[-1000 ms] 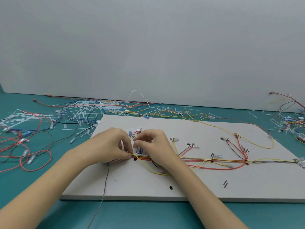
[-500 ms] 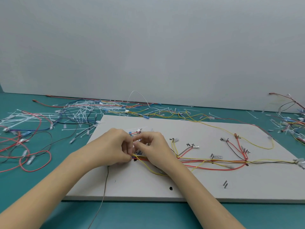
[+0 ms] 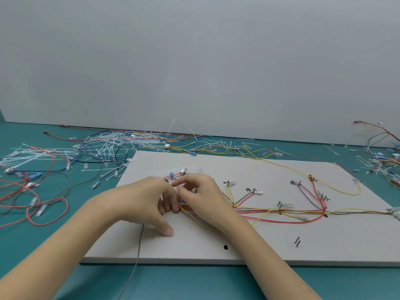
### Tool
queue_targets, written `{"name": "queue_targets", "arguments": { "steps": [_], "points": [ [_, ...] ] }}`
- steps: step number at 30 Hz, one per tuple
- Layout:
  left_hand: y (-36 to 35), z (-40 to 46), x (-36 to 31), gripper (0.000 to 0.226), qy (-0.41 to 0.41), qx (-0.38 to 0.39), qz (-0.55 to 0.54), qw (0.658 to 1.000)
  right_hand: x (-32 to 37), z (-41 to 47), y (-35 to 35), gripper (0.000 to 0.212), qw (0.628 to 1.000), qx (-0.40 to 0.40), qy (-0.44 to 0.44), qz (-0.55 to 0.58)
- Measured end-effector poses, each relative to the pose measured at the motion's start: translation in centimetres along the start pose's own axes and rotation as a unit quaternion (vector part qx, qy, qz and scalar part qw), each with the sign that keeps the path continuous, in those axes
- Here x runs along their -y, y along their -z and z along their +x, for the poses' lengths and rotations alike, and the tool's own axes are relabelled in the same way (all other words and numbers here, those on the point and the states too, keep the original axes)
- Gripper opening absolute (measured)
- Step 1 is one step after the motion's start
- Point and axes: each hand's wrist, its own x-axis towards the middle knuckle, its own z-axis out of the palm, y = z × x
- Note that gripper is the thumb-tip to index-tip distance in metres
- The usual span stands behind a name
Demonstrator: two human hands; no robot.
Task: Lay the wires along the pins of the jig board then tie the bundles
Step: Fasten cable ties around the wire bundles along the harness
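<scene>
A white jig board [image 3: 216, 245] lies on the teal table. A bundle of red, yellow and dark wires [image 3: 281, 211] runs along its pins from the right edge to the left middle. My left hand [image 3: 149, 198] curls its fingers onto the bundle's left end, with its thumb stretched out on the board. My right hand [image 3: 203, 195] sits right beside it over the same end, thumb and forefinger pinched together at the wires. What lies between those fingertips is hidden. A thin white cable tie [image 3: 164, 173] lies on the board just behind the hands.
Loose white cable ties [image 3: 104, 146] and wires cover the table at the back left. Red wire loops [image 3: 43, 204] lie at the left, and another wire pile [image 3: 385, 161] at the far right. A grey wire [image 3: 138, 252] trails off the board's front edge. A grey wall stands behind.
The hands have closed up against each other at the bundle's left end. My left thumb has swung out and down onto the board.
</scene>
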Motion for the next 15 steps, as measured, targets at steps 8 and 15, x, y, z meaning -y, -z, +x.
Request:
{"name": "queue_targets", "arguments": {
  "steps": [8, 15],
  "points": [
    [0.36, -0.04, 0.72, 0.037, 0.015, 0.016, -0.061, 0.998, -0.13, 0.04, 0.01, 0.013, 1.0, 0.003, -0.005, 0.023],
    [0.13, 0.2, 0.75, 0.035, 0.026, 0.002, -0.06, 0.998, -0.18, 0.12, -0.06, 0.011, 0.999, 0.0, -0.004, 0.034]
  ]
}}
